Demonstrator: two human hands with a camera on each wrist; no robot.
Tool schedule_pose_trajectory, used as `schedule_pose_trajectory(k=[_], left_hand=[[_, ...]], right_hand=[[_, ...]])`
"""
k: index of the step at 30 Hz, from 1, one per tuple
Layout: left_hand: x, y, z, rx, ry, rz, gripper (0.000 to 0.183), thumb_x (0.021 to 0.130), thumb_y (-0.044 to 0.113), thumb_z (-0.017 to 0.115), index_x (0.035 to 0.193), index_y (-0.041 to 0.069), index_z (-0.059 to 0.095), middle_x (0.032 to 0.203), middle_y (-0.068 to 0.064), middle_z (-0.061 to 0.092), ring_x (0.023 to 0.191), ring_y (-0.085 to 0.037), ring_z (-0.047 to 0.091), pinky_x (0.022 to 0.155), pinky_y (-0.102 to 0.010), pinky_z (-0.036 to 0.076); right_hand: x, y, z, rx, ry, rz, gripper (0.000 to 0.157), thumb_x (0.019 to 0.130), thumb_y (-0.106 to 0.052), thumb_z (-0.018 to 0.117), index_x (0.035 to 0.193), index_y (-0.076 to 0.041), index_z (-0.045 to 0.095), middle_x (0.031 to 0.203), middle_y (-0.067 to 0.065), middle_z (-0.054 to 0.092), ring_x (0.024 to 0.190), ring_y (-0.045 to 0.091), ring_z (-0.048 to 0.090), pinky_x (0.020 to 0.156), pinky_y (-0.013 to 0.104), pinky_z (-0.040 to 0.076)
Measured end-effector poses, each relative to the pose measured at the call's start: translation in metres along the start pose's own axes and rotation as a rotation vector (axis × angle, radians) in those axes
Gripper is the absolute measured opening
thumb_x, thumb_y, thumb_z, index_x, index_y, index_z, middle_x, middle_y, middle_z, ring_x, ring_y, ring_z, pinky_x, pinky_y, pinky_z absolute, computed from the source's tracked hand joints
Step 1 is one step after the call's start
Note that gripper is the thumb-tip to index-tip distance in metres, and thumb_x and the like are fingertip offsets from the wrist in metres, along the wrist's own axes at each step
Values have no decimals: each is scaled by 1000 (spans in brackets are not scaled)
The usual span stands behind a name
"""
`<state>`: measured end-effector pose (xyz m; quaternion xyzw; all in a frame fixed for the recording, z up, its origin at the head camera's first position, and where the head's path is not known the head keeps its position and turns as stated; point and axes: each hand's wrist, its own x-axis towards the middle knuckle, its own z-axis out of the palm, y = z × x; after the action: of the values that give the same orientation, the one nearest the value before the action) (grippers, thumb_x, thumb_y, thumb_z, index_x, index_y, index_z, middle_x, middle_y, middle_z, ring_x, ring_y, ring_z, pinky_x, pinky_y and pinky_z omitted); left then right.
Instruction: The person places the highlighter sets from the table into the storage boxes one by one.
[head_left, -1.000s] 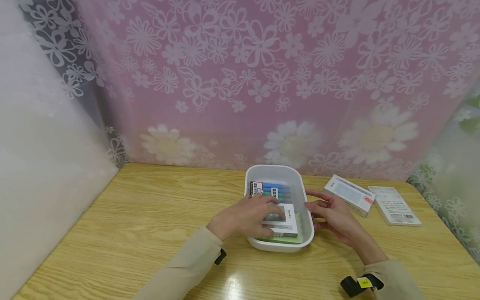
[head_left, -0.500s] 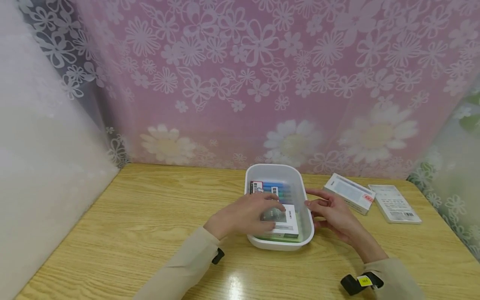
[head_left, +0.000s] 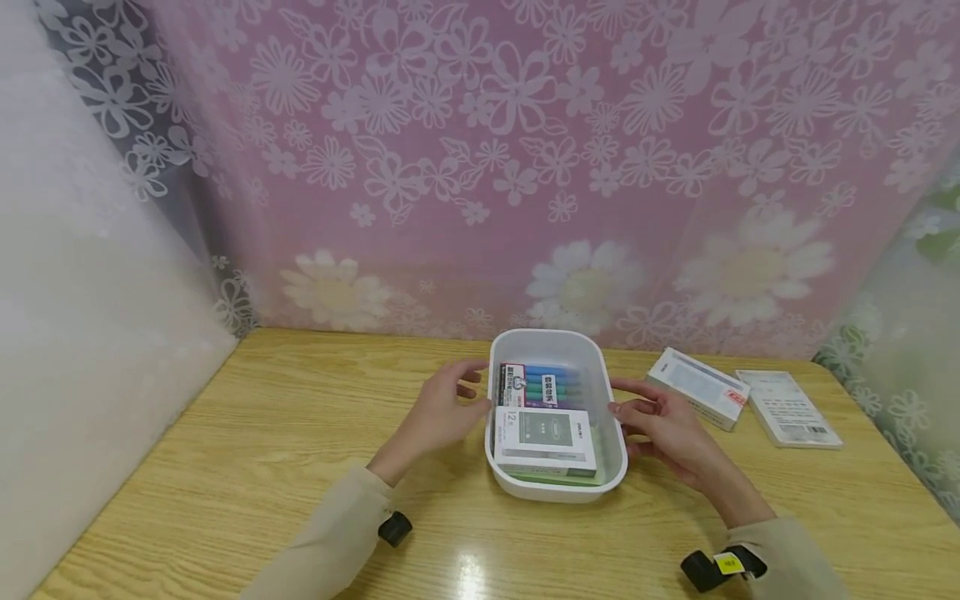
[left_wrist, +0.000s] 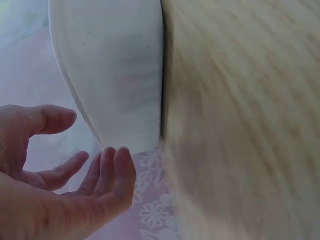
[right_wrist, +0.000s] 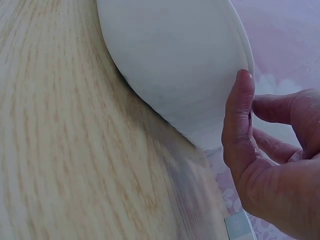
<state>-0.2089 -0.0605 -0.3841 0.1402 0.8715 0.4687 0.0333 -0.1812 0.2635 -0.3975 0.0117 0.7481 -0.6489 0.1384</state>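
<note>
Head view: locate the white basin (head_left: 558, 493) low in the frame, right of centre, on the wooden table (head_left: 300, 417). Read its long axis as running from top to bottom of the frame, with only a slight lean. Find the left hand (head_left: 438, 408) beside the left wall and the right hand (head_left: 667, 425) beside the right wall, at nearly matching height. Note the basin between both hands, flanked along its long sides rather than at its short ends. By judgement, treat this flanking as the governing relation for handling the basin.

Right hand: loosely bent fingers, with fingertips against the rim and outer wall in the right wrist view; no firm grip evident. Left hand: relaxed, with thumb apart from fingers and nothing held; contact with the basin not certain. Count the right hand as nearer, by little.

Inside the basin: white-and-green box (head_left: 545, 437) in the lower half, laid across the long axis; pen pack (head_left: 551, 387) just above, likewise running left to right.

Outside, toward the right of the frame: white carton (head_left: 697, 387) close to the right hand, contact unclear; flat white pack (head_left: 791, 408) farther right.
</note>
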Motion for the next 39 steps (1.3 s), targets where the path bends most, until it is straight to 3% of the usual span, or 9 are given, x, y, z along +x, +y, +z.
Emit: schedule_pose_trajectory(k=[10,19,22,26,32,35,39], left_hand=[[5,-11,3,-438,-191,-227,59,95,11,65,151,5,47,129,-20,59,104,-23,67,84,-39,62],[10,-20,5,-708,-280,-301,69,95,2,64,157,12,37,140,-24,54,103,-18,66,81,-34,60],[12,-24,5,-752,-302,-306,71,94,1,64,158,16,36,144,-24,52,102,-17,67,79,-33,60],[12,-29,6,-784,-312,-300,73,93,1,65,158,18,36,145,-22,50,102,-18,66,78,-32,60],[12,-31,8,-814,-304,-296,75,92,0,65,158,21,36,145,-21,49,101,-17,66,77,-33,60],[13,-31,9,-820,-294,-296,76,92,0,65,158,21,37,144,-20,49,100,-17,66,76,-33,60],[12,-31,8,-835,-293,-305,76,91,0,66,158,21,37,145,-19,50,99,-18,66,76,-33,60]], right_hand=[[0,1,0,-2,-5,2,66,102,-25,64,158,-4,34,98,-6,74,85,13,72,65,28,61],[-1,-1,0,-54,5,-3,66,103,-27,62,158,-5,33,99,-4,73,84,13,71,64,27,60],[-2,-1,-1,-167,8,-38,65,103,-30,62,157,-6,36,103,5,70,83,16,71,65,30,61],[-2,-1,-2,-409,26,-151,61,102,-33,63,153,-5,43,109,17,66,80,20,71,64,34,62],[-1,-1,-5,-800,110,-360,50,102,-33,63,144,-6,57,107,9,70,86,16,67,66,29,55],[-1,0,-8,-888,126,-460,46,102,-29,64,140,-4,60,108,9,72,88,18,70,69,29,55],[-1,3,-13,-963,153,-562,45,101,-26,66,138,-2,62,114,13,71,94,26,71,72,37,59]])
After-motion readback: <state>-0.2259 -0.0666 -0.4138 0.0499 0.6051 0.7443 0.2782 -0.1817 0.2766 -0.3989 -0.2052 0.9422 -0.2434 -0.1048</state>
